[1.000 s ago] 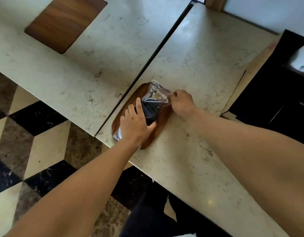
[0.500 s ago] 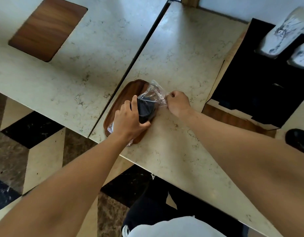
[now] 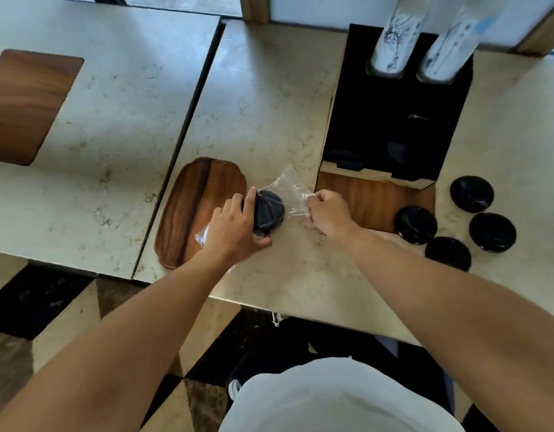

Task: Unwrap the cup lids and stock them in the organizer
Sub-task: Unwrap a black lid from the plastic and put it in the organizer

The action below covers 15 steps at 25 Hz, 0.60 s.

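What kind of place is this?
Probably a café's drinks counter. A black organizer holds two sleeves of paper cups, loose black lids lie on the marble counter, and a wooden tray sits nearby.

Pale marble counter [image 3: 269, 95] with wooden tray [image 3: 194, 210], black organizer [image 3: 394, 120], four loose black lids [image 3: 415, 224].

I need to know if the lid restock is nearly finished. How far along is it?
Early to midway. Four loose black lids already lie unwrapped on the counter beside the organizer. In hand: the left hand grips the wrapped lid stack while the right hand pinches the plastic wrap. Left: finish unwrapping and stock the lids.
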Available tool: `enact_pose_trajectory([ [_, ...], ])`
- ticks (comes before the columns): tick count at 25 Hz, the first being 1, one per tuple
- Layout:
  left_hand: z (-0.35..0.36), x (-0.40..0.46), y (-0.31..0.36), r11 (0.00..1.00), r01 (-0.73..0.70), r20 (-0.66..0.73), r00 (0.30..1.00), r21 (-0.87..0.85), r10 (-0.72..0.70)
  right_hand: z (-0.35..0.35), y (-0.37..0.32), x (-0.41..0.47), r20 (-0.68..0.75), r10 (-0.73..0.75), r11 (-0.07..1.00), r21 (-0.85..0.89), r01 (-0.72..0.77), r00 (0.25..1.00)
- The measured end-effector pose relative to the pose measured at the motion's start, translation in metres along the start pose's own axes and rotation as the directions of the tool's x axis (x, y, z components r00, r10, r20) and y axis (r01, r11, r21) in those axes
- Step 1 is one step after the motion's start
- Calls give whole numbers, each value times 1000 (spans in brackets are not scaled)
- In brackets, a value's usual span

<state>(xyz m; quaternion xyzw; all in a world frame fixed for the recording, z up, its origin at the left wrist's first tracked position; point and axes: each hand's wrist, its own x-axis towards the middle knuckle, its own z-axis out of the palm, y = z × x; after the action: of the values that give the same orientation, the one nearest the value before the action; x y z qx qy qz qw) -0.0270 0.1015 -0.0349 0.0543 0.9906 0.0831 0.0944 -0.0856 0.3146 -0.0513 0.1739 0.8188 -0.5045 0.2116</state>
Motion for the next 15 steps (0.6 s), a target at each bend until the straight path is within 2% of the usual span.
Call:
enact_pose_trajectory([
  [8, 20, 0, 42, 973, -229, 65, 971, -10, 229, -42, 58, -40, -145, 135, 989, 76, -125, 980],
  [15, 40, -17, 50, 938, -341, 160, 931, 58, 328, -43, 103, -70, -104, 241, 969, 83, -233, 965],
])
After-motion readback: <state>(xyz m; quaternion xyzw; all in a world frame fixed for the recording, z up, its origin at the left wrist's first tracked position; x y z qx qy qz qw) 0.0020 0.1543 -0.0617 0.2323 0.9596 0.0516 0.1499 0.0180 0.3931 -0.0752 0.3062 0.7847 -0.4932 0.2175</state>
